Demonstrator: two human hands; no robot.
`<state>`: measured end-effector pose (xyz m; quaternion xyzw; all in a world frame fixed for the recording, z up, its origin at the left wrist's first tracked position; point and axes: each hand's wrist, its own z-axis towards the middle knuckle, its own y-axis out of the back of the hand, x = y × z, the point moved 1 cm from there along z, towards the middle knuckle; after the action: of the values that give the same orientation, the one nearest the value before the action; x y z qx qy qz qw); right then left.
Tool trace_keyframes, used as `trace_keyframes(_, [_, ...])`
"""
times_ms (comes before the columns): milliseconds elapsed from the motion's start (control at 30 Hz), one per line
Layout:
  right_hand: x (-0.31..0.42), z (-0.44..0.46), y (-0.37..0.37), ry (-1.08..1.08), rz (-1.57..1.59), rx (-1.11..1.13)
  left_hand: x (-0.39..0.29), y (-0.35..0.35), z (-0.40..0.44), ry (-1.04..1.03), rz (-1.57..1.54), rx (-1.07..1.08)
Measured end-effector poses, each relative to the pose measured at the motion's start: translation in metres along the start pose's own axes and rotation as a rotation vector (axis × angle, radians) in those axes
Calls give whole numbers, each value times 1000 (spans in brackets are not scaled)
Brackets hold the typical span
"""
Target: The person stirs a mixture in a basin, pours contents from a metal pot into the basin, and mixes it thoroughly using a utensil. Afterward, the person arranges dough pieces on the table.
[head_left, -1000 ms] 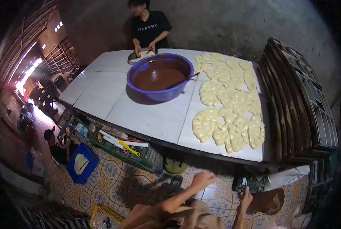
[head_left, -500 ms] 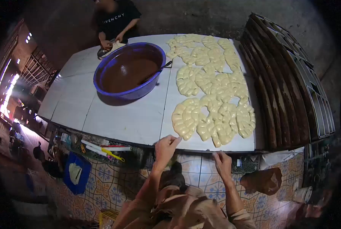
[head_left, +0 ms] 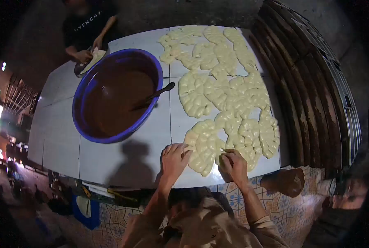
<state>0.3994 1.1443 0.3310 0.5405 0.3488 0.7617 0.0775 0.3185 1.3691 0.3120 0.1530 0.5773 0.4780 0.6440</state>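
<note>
Pale, glossy pieces of dough with pressed, lobed surfaces lie spread over the white tiled table [head_left: 106,165]. The nearest dough piece [head_left: 203,144] lies between my two hands. My left hand [head_left: 175,162] is at its left edge, with fingers curled and thumb against the dough. On the other side, my right hand [head_left: 235,166] is closed, its fingertips pinching at the dough's lower right edge. The undersides of my fingers are partly hidden.
A purple basin [head_left: 122,136] of brown liquid holds a dark-handled ladle or spoon [head_left: 161,91]. A co-worker [head_left: 87,29] handles something pale over a bowl at the far left. Dark stacked trays [head_left: 291,82] line the right side. A blue crate [head_left: 86,211] sits on the floor.
I have leaned in over the table. Both hands have moved from the table's front edge onto the nearest dough piece. The camera view has shifted and tilted.
</note>
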Motion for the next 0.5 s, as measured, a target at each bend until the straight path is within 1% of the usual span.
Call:
trace_keyframes(67, [1,12,11,-112,34,108,-1,-1,9,44,-55,-19])
trace_keyframes(100, [-4,18,13,-123,14,56,-1,-2,15,48,-54,-18])
trace_keyframes(133, [-7,26,15,-50,-82,-30,-1,-3,21,56,-49,-22])
trace_keyframes(200, [-11,42,16,105,-264,-190,-3,-7,33,-7,69,39])
trace_keyframes(233, [-10,47,17,93,-300,-171,-3,-9,37,-33,134,70])
trace_keyframes(333, [-27,51,10,148,-441,-111,-5,-15,41,-47,151,128])
trace_keyframes(367, [-31,50,9,134,-428,-87,-3,-17,41,-47,153,142])
trace_keyframes(467, [-29,48,9,137,-383,-129,-8,-14,35,-12,145,113])
trace_keyframes(500, [-29,48,9,127,-353,-124,-8,-15,30,-46,177,84])
